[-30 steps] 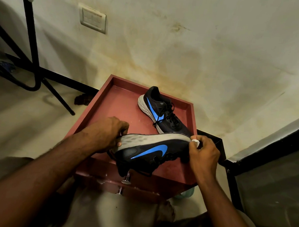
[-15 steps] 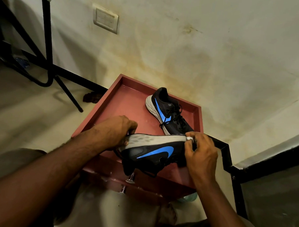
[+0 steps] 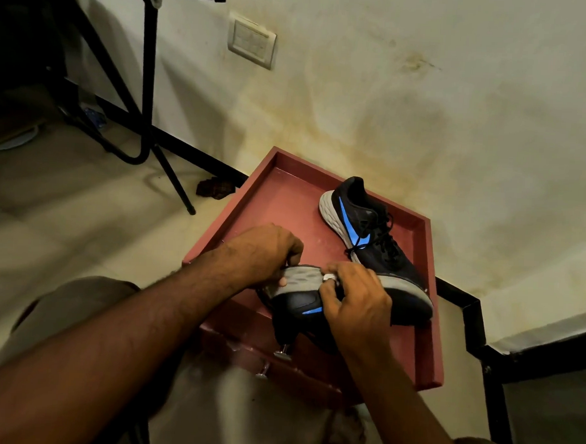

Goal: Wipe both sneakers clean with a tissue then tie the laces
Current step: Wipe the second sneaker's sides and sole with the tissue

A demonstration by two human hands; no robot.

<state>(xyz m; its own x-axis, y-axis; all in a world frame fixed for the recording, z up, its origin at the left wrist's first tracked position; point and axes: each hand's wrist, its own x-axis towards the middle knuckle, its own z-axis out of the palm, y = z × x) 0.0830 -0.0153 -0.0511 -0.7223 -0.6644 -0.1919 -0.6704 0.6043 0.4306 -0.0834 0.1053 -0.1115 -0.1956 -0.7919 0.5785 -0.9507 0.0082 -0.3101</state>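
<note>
Two dark sneakers with blue swooshes are over a red tray-like table top (image 3: 286, 201). The near sneaker (image 3: 402, 300) lies on its side with its grey sole turned up. My left hand (image 3: 267, 251) grips its heel end. My right hand (image 3: 352, 298) presses a small white wad of tissue (image 3: 329, 277) against the sole's edge near the heel, covering most of the blue swoosh. The far sneaker (image 3: 362, 225) stands upright at the back of the tray, its black laces loose.
The stained wall rises right behind the tray. A black folding table's legs (image 3: 146, 91) stand at the left on the pale tiled floor, with a small dark rag (image 3: 216, 188) by the skirting. A black metal frame (image 3: 474, 333) runs along the right. My knees sit below the tray.
My right hand has slid the tissue along the sole from the toe end leftward to near the heel. The left hand keeps its hold. The view has shifted right and down.
</note>
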